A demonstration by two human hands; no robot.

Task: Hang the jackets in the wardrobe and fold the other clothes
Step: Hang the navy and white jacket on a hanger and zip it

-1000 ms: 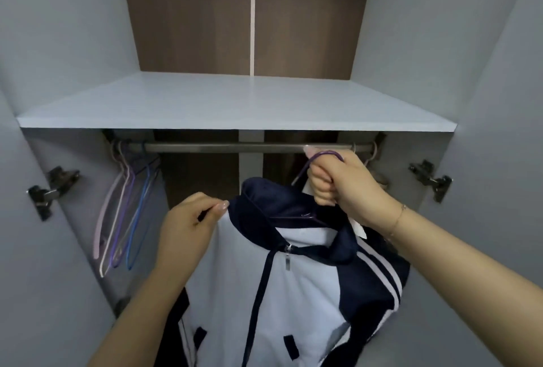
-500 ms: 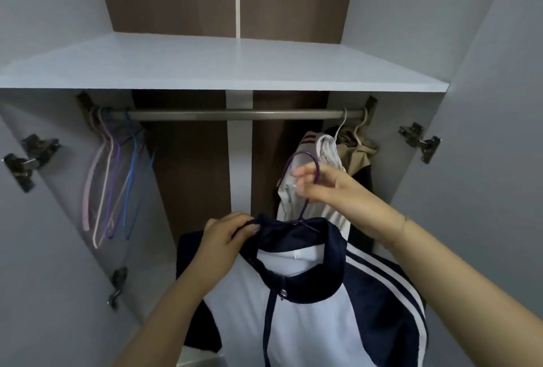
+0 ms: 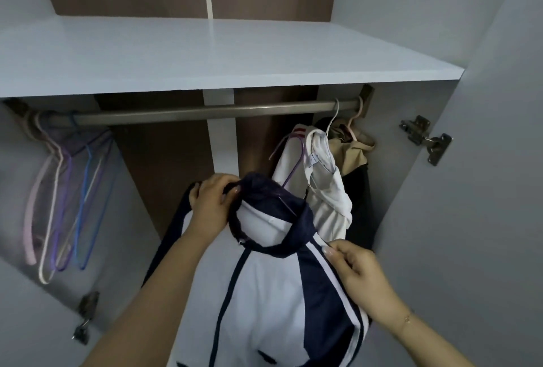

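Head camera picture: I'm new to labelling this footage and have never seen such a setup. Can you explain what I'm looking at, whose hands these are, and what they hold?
There is no machine here. A person wears one wide-angle camera on the head, so you look forward and down along their own arms into an open wardrobe.

The left hand grips the collar of a navy and white jacket. The right hand pinches the jacket's striped shoulder. A purple hanger pokes up from the collar; its hook is not on the rail yet.

At the rail's right end hang a white garment and a beige garment. Empty hangers hang at its left end. Above is a pale shelf.
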